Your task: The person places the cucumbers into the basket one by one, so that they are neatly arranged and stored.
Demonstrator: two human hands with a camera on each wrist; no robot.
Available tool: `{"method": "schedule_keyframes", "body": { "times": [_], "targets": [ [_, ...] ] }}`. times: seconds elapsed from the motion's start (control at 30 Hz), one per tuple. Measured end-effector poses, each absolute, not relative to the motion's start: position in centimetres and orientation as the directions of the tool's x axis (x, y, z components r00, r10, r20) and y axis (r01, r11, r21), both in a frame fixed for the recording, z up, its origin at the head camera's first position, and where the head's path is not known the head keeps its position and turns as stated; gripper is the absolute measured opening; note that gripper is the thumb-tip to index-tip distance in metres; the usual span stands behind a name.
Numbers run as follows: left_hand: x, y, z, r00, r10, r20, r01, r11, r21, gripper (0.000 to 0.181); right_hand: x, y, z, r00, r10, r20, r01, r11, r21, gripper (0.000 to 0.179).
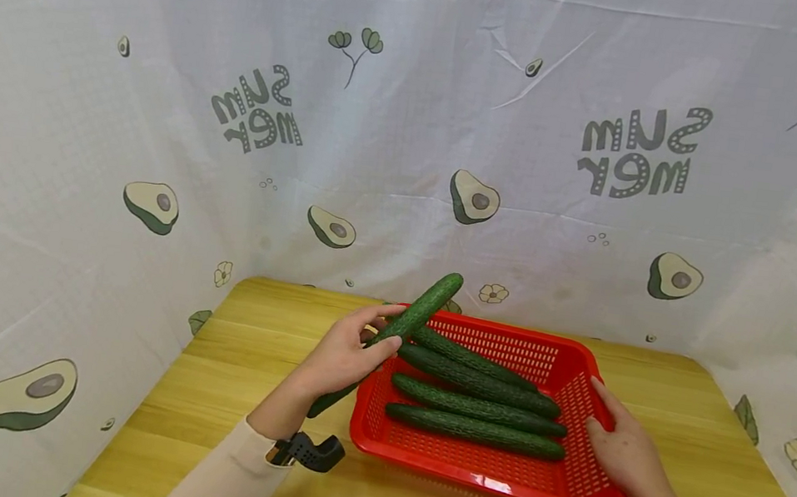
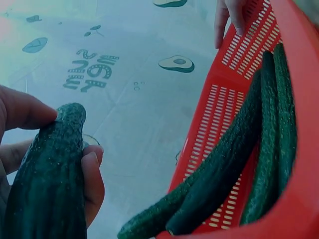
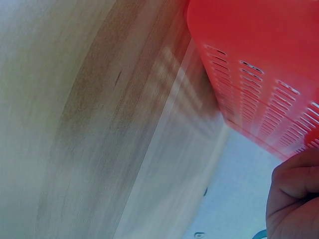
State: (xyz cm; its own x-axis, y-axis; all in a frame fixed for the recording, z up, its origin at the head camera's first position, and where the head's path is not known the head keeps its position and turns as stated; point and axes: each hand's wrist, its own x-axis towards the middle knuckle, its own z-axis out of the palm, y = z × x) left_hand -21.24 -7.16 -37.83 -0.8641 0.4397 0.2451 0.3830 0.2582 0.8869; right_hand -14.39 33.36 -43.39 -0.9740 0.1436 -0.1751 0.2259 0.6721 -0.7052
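Note:
My left hand (image 1: 345, 352) grips a long dark green cucumber (image 1: 431, 299) between thumb and fingers. This cucumber slants up over the left end of a red plastic basket (image 1: 431, 459). Close up in the left wrist view, the held cucumber (image 2: 50, 184) has thumb and fingers on both sides of its near end. Several more cucumbers (image 1: 476, 431) lie lengthwise side by side in the basket. At the basket's right end, my right hand (image 1: 632, 451) holds the rim, thumb on the inside. The right wrist view shows the slotted outer wall (image 3: 269, 94) and part of that hand (image 3: 296, 199).
Under the basket is a yellow wood-grain table (image 1: 235, 344), its surface showing left and right of the basket. A white cloth (image 1: 414, 133) printed with avocados and lettering hangs behind and at the sides. A black wrist mount (image 1: 314, 452) sits on my left wrist.

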Motion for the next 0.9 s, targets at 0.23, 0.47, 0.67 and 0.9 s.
{"method": "schedule_keyframes", "body": {
  "times": [0.23, 0.47, 0.67, 0.9],
  "targets": [
    [-21.4, -5.0, -36.3, -0.760, 0.579, 0.297, 0.550, 0.328, 0.768, 0.046, -14.3, 33.3, -43.4, -0.978, 0.141, -0.155, 0.210, 0.683, -0.700, 0.067],
    [-22.5, -1.6, -35.7, -0.634, 0.736, 0.238, 0.672, 0.372, 0.640, 0.045, -14.4, 33.2, -43.4, -0.976, 0.145, -0.161, 0.216, 0.693, -0.687, 0.066],
    [-23.6, 1.3, -36.3, -0.542, 0.825, 0.159, 0.749, 0.389, 0.536, 0.044, -14.4, 33.2, -43.4, -0.977, 0.148, -0.156, 0.215, 0.692, -0.689, 0.066],
    [-24.7, 3.5, -37.7, -0.528, 0.848, 0.042, 0.732, 0.429, 0.529, 0.043, -14.4, 33.4, -43.5, -0.979, 0.146, -0.143, 0.204, 0.702, -0.682, 0.065]
  ]
}}
